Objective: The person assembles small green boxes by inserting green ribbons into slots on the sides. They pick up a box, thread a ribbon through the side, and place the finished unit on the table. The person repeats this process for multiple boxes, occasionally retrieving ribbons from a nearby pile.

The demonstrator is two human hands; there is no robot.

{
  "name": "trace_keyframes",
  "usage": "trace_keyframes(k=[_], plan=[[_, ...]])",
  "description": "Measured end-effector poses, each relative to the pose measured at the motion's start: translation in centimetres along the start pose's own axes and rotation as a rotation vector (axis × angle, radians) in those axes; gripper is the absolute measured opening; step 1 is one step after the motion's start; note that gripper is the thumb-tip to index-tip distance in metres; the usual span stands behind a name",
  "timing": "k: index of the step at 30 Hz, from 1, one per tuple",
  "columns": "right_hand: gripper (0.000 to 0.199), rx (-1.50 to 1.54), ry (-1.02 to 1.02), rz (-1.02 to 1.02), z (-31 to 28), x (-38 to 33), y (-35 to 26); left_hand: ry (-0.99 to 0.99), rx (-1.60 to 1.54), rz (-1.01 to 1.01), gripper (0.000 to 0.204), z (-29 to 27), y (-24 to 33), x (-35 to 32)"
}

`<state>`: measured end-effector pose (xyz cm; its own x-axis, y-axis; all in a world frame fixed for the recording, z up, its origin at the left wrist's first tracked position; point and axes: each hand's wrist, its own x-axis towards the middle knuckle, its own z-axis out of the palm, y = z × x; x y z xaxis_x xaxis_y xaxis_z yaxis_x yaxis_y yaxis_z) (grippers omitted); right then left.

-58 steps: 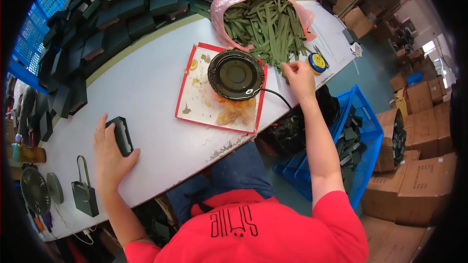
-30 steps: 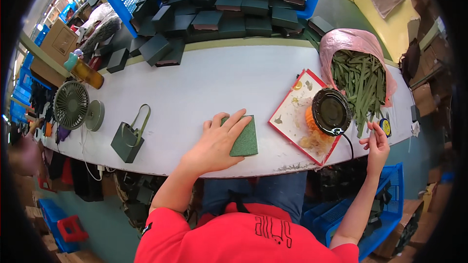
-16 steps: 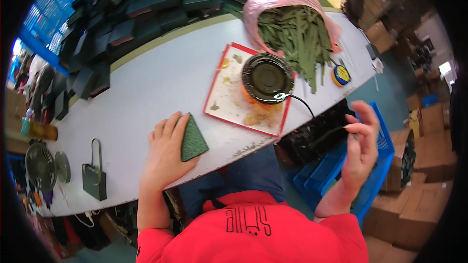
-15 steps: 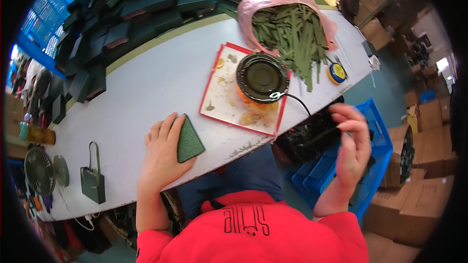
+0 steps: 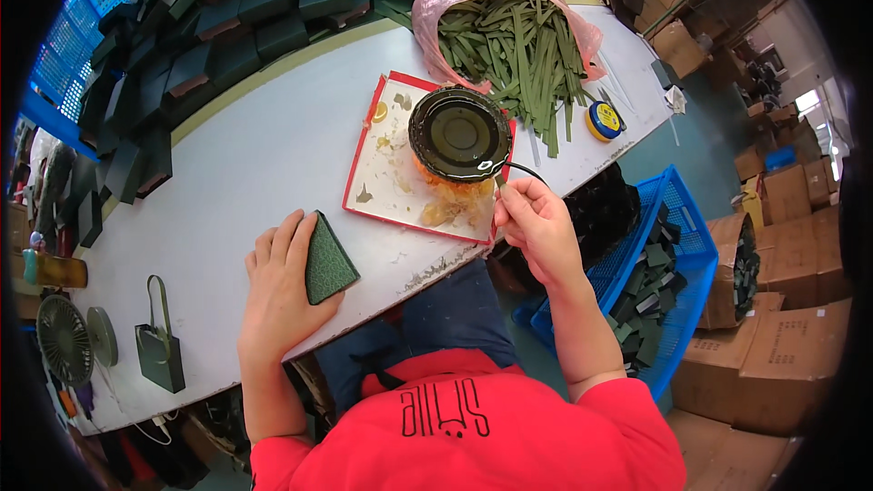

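My left hand (image 5: 280, 282) is wrapped around a small dark green box (image 5: 329, 264) with a textured face, holding it against the white table near its front edge. My right hand (image 5: 538, 225) is closed in a pinch by the rim of a round black pot (image 5: 460, 134) with a wet, glossy surface. A narrow dark strip (image 5: 499, 180) shows at the fingertips, its end close to the pot's rim; most of it is hidden. Under the pot lies a white board with red edges (image 5: 368, 177), smeared with yellowish residue.
Behind the pot a pink plastic bag (image 5: 427, 23) spills green strips (image 5: 523, 55). A blue and yellow round tin (image 5: 603, 120) sits to its right. Dark green boxes (image 5: 218, 18) are piled far left. A small handled box (image 5: 160, 359) and a fan (image 5: 64, 341) are left; blue crates (image 5: 696, 227) right.
My right hand has moved left and inward from over the blue crate to the pot's rim. My left hand keeps its hold on the green box. The whole view has shifted slightly.
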<state>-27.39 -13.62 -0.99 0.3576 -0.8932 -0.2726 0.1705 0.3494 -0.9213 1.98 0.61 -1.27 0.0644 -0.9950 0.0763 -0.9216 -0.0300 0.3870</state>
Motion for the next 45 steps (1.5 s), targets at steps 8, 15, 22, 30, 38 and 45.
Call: trace_keyframes(k=[8,15,22,30,38,45], plan=[[0.020,-0.015,0.036,-0.013,0.2,1.2,0.4,-0.001,-0.027,-0.012,0.091,-0.1,0.1,0.1],[0.019,-0.013,0.056,-0.013,0.4,1.8,0.7,-0.005,-0.040,-0.021,0.088,-0.2,0.2,0.0],[0.016,0.087,0.008,0.022,-0.5,2.3,1.2,0.034,0.015,-0.017,0.093,0.4,0.3,0.1],[0.012,0.143,0.101,-0.207,0.6,-0.3,1.3,0.121,-0.184,-0.063,0.096,0.9,0.7,-0.2],[0.010,-0.119,-0.426,0.170,4.4,-4.6,1.4,0.064,-0.509,0.261,0.097,-0.6,1.8,0.5],[0.019,-0.195,-0.575,0.354,5.8,-4.6,2.2,0.065,-0.539,0.369,0.095,-0.1,2.1,0.8]])
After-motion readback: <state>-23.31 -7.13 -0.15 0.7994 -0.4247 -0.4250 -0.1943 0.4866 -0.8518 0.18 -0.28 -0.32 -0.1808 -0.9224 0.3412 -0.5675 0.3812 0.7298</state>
